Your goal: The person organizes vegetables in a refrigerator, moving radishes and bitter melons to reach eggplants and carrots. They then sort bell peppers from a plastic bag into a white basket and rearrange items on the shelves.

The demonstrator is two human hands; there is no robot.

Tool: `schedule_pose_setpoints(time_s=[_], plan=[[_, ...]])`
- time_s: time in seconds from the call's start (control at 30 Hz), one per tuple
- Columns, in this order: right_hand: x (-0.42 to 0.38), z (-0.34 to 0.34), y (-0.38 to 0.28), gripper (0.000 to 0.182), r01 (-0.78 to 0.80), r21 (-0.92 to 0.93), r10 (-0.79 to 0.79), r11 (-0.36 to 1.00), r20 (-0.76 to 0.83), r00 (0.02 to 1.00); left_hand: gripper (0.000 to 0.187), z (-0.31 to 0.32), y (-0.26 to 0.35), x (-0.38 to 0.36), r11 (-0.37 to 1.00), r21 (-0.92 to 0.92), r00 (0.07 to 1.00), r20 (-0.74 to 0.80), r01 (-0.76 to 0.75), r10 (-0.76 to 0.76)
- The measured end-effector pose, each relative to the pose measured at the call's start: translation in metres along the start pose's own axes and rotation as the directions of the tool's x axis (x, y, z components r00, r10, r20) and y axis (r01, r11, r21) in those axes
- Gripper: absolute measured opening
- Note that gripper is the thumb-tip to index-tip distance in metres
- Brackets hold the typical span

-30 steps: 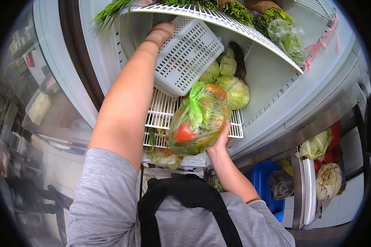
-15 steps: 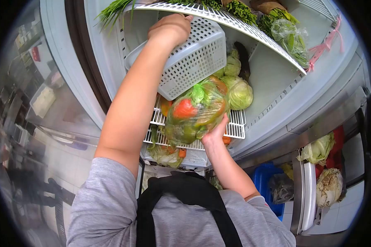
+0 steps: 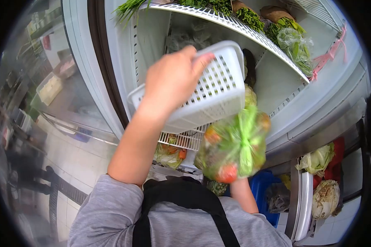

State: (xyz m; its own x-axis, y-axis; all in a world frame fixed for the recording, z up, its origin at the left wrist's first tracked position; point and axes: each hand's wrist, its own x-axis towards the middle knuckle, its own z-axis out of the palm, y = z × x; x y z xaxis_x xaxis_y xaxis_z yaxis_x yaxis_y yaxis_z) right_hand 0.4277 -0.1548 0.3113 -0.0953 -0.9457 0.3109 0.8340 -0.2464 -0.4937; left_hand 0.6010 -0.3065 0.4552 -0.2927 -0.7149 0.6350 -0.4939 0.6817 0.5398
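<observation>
My left hand (image 3: pixel 171 80) is closed on the upper rim of a white perforated plastic basket (image 3: pixel 222 108), which is tilted in front of the fridge's middle compartment. To its right, a clear plastic bag of vegetables (image 3: pixel 231 144), red, orange and green and perhaps peppers, is knotted with a bright green tie. The bag is blurred by motion. It rests on my right hand, whose fingers are hidden behind it; only the wrist and forearm (image 3: pixel 241 193) show below. A pale green cabbage (image 3: pixel 250 96) and a dark, long vegetable (image 3: pixel 249 68) stand behind the basket.
Leafy greens (image 3: pixel 243 16) lie on the white upper shelf (image 3: pixel 235 26), with a pink tie (image 3: pixel 332 53) at its right end. Below is a wire shelf (image 3: pixel 181 140) above bagged vegetables (image 3: pixel 171 156). At left stands the glass door (image 3: pixel 86 82); at right, a blue bin (image 3: pixel 257 183).
The basket has come forward and down in my left hand, showing plastic bags behind it. My right hand has carried the bag of vegetables off the wire shelf, toward me and rightward.
</observation>
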Motion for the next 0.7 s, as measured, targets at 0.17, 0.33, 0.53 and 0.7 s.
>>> schedule_pose_setpoints(time_s=[0.17, 0.33, 0.53, 0.7], plan=[[-0.053, -0.003, -0.029, 0.059, 0.036, -0.201, -0.057, 0.979, -0.098, 0.994, 0.039, 0.062, -0.008, -0.042, 0.936, 0.158, 0.948, -0.007, -0.315, 0.32], [-0.066, -0.005, -0.04, 0.059, 0.115, -0.311, -0.18, 0.943, -0.19, 0.965, 0.035, 0.097, -0.038, -0.069, 0.761, 0.259, 0.774, -0.072, -0.595, 0.629], [-0.042, -0.004, -0.059, 0.06, 0.195, -0.417, -0.312, 0.888, -0.235, 0.921, 0.031, 0.068, -0.077, -0.062, 0.862, 0.162, 0.827, 0.411, -0.48, 0.383], [0.009, 0.007, -0.079, 0.061, 0.166, -0.52, -0.322, 0.838, -0.227, 0.919, 0.087, 0.064, -0.078, -0.064, 0.919, 0.108, 0.687, 0.699, -0.379, 0.201]])
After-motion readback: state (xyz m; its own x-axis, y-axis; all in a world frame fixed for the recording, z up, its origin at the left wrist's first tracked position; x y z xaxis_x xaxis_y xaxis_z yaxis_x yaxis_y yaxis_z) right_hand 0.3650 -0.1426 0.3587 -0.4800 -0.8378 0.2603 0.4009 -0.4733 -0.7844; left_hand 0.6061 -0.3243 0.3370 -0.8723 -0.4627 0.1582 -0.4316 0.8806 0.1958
